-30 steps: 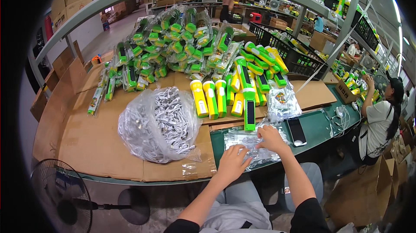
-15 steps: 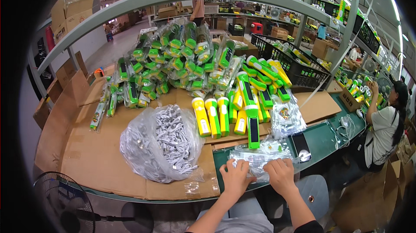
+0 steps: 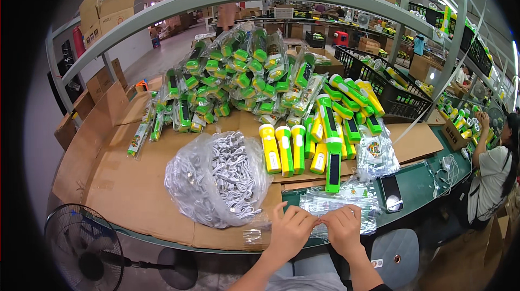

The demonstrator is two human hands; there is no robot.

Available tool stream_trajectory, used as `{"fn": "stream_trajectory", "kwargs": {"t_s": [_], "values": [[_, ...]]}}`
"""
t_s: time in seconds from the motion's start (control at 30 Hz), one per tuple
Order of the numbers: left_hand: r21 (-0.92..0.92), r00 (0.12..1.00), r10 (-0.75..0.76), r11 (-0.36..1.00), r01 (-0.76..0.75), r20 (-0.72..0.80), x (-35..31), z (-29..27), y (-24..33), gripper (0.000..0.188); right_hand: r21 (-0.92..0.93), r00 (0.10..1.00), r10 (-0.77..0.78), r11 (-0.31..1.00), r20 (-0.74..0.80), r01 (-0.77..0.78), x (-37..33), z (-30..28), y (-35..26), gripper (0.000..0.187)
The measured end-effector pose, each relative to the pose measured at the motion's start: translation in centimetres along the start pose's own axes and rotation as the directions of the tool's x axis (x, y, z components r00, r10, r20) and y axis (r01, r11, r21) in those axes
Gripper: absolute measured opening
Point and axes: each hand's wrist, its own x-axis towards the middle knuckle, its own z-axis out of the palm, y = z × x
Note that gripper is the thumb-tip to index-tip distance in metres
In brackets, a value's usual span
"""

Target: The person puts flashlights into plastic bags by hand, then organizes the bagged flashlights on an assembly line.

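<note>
My left hand and my right hand meet at the table's near edge, thumbs and fingertips pinched together. What lies between the fingertips is too small to make out. Just beyond them is a flat pile of clear plastic bags. A green flashlight with a dark panel lies behind the pile, its end over the bags. Several yellow-and-green flashlights stand or lean in a group farther back. More printed clear bags lie to their right.
A big clear sack of white cables sits left of my hands on cardboard. Bagged flashlights are heaped behind it. A phone lies at right, a black crate beyond. A fan stands lower left; a co-worker sits at right.
My hands have come together from being apart on the bag pile, and now pinch fingertip to fingertip at its near edge. The whole view has shifted, with the scene sliding rightward.
</note>
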Motion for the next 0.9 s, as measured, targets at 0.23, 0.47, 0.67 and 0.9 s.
{"fn": "stream_trajectory", "kwargs": {"t_s": [0.23, 0.47, 0.67, 0.9], "values": [[0.147, 0.999, 0.046, 0.988, -0.042, -0.026, 0.4, 0.0, -0.5, 0.012, -0.094, 0.984, 0.169, 0.980, -0.064, -0.175, -1.0, -1.6, 2.0, 0.008], [0.053, 0.996, -0.021, 0.998, 0.025, -0.082, -0.9, -1.8, -2.2, 0.015, -0.127, 0.922, 0.382, 0.913, -0.058, -0.386, -1.5, -3.2, 3.4, 0.009], [-0.244, 0.936, -0.256, 0.950, 0.197, -0.240, -1.9, 0.3, 0.4, 0.016, 0.099, 0.995, 0.080, 0.992, -0.054, -0.074, -2.1, 3.1, -1.7, 0.035], [-0.163, 0.936, -0.202, 0.974, 0.160, -0.289, -3.1, 1.1, -0.2, 0.022, 0.207, 0.980, 0.170, 0.968, -0.107, -0.145, -1.5, 4.3, -2.1, 0.033]]}}
